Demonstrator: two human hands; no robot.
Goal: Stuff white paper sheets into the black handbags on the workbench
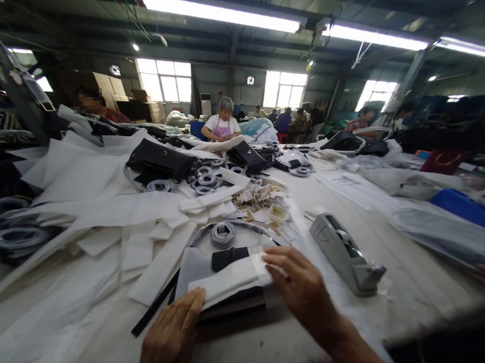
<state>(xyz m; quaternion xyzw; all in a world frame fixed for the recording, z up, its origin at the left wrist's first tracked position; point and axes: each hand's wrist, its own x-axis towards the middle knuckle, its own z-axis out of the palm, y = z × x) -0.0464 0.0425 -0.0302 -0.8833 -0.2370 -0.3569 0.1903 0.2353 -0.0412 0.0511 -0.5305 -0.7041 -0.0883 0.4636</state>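
Observation:
A black bag lies in front of me, with a folded white paper strip across it. At the strip's left end, my left hand has its fingers together and grips the paper against the bag. My right hand pinches the strip's right end between thumb and fingers. A dark strap sticks out to the left of the bag. Just behind it sits a wrapped grey coil. Close to my right hand stands a grey tape dispenser.
White paper sheets cover the table's left side. Black handbags, more wrapped coils and a pile of tags with strings lie farther back. Clear plastic spreads at right. A co-worker in an apron sits across the table.

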